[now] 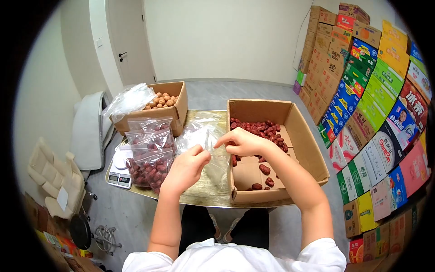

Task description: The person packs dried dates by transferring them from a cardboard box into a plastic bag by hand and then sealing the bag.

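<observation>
A clear plastic bag [216, 171] hangs over the front of the table between my two hands. My left hand [186, 168] is closed in a pinch at the bag's left side. From the right, my right hand [244, 141] reaches in with its index finger at the bag's upper edge and its other fingers curled. More clear bags [195, 131] lie flat behind. Filled zip bags of red dates [152, 167] stand in a row left of my left hand. Loose red dates [265, 169] lie in an open cardboard box [308, 154] beneath my right forearm.
A digital kitchen scale [119, 177] sits at the table's left edge. Behind it, a cardboard box [181, 102] holds walnuts [161, 100] and a bundle of plastic bags [131, 99]. Stacked cartons [362, 118] line the right wall. A beige chair [56, 177] stands at left.
</observation>
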### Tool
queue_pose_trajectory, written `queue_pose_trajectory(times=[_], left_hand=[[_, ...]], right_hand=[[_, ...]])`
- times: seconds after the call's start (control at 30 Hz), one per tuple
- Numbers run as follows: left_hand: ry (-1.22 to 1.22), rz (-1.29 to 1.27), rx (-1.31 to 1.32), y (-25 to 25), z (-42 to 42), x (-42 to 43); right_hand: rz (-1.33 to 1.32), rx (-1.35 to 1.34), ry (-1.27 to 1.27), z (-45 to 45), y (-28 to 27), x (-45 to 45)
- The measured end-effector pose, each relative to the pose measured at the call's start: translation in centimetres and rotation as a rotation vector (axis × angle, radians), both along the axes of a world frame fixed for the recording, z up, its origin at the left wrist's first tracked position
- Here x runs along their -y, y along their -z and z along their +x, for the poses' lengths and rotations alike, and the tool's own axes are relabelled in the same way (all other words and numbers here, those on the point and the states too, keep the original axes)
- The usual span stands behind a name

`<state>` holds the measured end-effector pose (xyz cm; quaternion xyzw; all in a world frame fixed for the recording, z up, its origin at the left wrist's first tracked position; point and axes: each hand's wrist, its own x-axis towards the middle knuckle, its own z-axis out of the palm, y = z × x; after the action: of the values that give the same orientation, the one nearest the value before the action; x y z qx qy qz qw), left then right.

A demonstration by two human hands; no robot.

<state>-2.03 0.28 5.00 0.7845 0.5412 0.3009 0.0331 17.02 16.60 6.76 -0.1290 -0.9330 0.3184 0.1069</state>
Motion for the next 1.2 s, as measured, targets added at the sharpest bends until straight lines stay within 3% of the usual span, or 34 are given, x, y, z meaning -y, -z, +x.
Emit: queue_pose_trajectory(times=[0.07,0.3,0.6,0.67,0.8,0.83,0.87,0.93,1.0,1.2], left_hand=[[-0.065,0.133,0.074,-0.1,-0.3,0.6],[-0.056,0.195,0.117,0.9,-0.9,2.1],[-0.092,0.303,0.237,2.7,0.0,2.2],[-0.097,0.305,0.24,2.9,0.3,2.3],[-0.132,0.271,0.238,3.5,0.3,2.6],[-0.136,0.26,0.25,3.5,0.3,2.6],[-0.133,0.257,0.253,3.5,0.3,2.6],[-0.166,0.257,0.251,3.5,0.2,2.7],[-0.174,0.269,0.248,3.5,-0.1,2.8],[-0.192,0.285,0.267,3.5,-0.9,3.4]], right_hand=[[0.173,-0.154,-0.023,-0.8,1.9,-0.9],[0.024,-0.133,0.059,0.4,4.2,-0.2],[0.088,-0.197,0.097,0.4,5.2,0.2],[0.025,-0.244,0.074,0.6,5.1,0.2],[-0.582,-0.507,0.273,0.2,5.5,-0.5],[-0.374,-0.544,0.332,-0.2,5.2,-0.6],[-0.375,-0.542,0.337,0.3,5.0,-0.4],[0.071,-0.1,0.468,0.8,4.1,0.4],[0.064,-0.019,0.464,-0.1,6.3,-0.4],[0.003,0.032,0.598,-1.5,5.5,0.7]])
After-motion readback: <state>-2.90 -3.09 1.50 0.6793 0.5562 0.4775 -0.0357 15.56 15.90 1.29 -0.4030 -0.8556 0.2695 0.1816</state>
